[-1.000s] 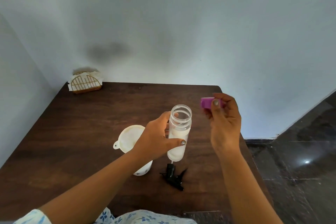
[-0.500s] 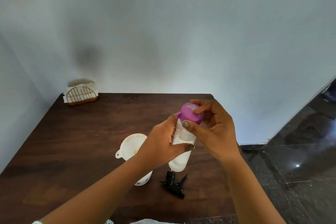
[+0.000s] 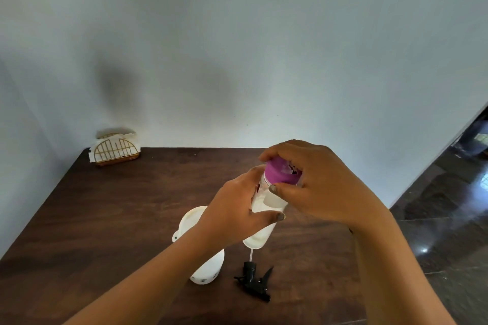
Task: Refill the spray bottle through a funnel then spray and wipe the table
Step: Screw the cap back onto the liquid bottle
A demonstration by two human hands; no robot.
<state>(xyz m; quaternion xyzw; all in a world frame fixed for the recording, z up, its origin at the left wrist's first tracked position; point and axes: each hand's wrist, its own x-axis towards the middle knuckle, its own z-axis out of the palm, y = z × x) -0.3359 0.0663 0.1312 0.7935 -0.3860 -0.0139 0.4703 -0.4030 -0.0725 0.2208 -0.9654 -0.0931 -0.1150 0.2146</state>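
Note:
My left hand [image 3: 235, 211] grips a clear refill bottle [image 3: 266, 203] part full of white liquid, held above the dark wooden table [image 3: 105, 219]. My right hand [image 3: 317, 185] has its fingers curled round the purple cap [image 3: 281, 173], which sits on the bottle's mouth. A white funnel [image 3: 188, 219] sits in the top of the white spray bottle [image 3: 208, 269], partly hidden behind my left wrist. The black spray head [image 3: 254, 281] with its thin tube lies on the table to the right of the spray bottle.
A gold wire napkin holder [image 3: 116, 150] with white napkins stands at the table's far left corner against the wall. The table's right edge drops to a dark glossy floor [image 3: 443, 219].
My right hand brought the purple cap from beside the open bottle onto its mouth and now wraps over it. The view tilted up slightly.

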